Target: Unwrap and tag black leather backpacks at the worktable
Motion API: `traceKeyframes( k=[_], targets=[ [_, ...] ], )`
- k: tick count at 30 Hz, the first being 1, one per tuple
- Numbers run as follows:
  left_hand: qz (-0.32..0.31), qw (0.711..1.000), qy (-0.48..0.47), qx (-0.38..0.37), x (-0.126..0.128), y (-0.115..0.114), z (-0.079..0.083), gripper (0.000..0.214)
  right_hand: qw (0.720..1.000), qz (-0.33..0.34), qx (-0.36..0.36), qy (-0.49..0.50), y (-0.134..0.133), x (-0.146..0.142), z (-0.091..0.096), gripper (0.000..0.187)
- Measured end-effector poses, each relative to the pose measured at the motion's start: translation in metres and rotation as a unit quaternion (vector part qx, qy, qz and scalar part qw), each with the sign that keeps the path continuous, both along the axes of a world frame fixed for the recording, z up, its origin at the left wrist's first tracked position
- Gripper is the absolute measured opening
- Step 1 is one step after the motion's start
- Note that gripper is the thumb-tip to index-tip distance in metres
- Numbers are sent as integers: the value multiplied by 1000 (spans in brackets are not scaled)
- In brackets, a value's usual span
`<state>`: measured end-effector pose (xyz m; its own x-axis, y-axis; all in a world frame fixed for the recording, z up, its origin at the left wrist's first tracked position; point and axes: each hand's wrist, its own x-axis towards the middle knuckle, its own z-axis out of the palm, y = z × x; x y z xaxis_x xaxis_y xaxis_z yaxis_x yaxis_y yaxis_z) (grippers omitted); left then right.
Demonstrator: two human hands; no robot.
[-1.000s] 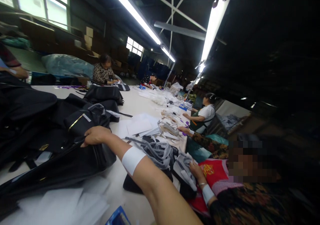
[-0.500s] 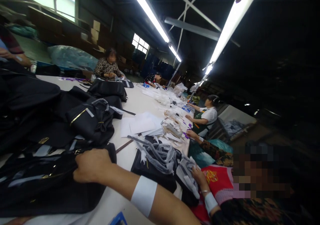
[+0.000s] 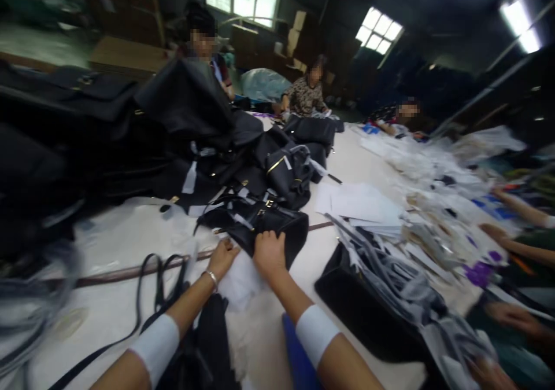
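A black handbag (image 3: 286, 228) with gold buckles and pale wrapping strips lies in front of me, its near edge lifted. My right hand (image 3: 269, 252) is closed over that near edge. To its left, my left hand (image 3: 223, 257) is closed, fingertips together at the top of a crumpled thin white sheet (image 3: 243, 283); blur hides whether it is paper or plastic. Below my left forearm lie black straps (image 3: 160, 286) and dark fabric.
A big pile of black bags (image 3: 182, 106) covers the table's left side. Papers (image 3: 355, 202) lie beyond my right hand. Another black bag (image 3: 368, 309) with grey wrapped handles stands at right, beside a co-worker's hand (image 3: 489, 372). More people sit around the table.
My view has swung left and down. The black bag now lies ahead of me, my right hand still on it. My left hand has come into clear view beside the white sheet.
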<state>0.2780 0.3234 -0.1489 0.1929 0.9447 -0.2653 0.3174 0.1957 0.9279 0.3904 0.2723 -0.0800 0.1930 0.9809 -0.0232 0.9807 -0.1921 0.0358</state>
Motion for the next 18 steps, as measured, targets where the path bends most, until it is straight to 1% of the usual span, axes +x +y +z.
traceKeyframes(
  k=[2,5,8,10,11,13,14,15,16,18],
  targets=[
    [14,1000,18,1,-40,-12,-4,39,1000,7,7,8,4,-3,-6,29],
    [15,1000,13,-4,-72,-39,3,43,1000,9,15,-1,3,-5,-4,29],
    [12,1000,1,-23,-99,-63,17,43,1000,20,18,-9,-6,-2,11,26],
    [14,999,-6,-43,-119,-74,24,41,999,30,33,-9,-19,0,26,33],
    [15,998,-10,-54,-127,-79,26,40,998,35,55,-10,-27,1,34,39],
    [23,997,-20,-76,-136,-86,28,38,992,51,114,-8,-49,-4,49,45],
    [28,996,-24,-87,-137,-88,27,38,988,63,139,-3,-61,-9,54,43],
    [33,994,-28,-99,-134,-91,26,38,986,79,148,5,-74,-17,55,38],
    [37,992,-31,-113,-129,-93,25,38,985,97,140,16,-87,-27,54,33],
    [41,989,-35,-139,-111,-96,21,36,986,131,102,28,-108,-46,42,28]
  ],
)
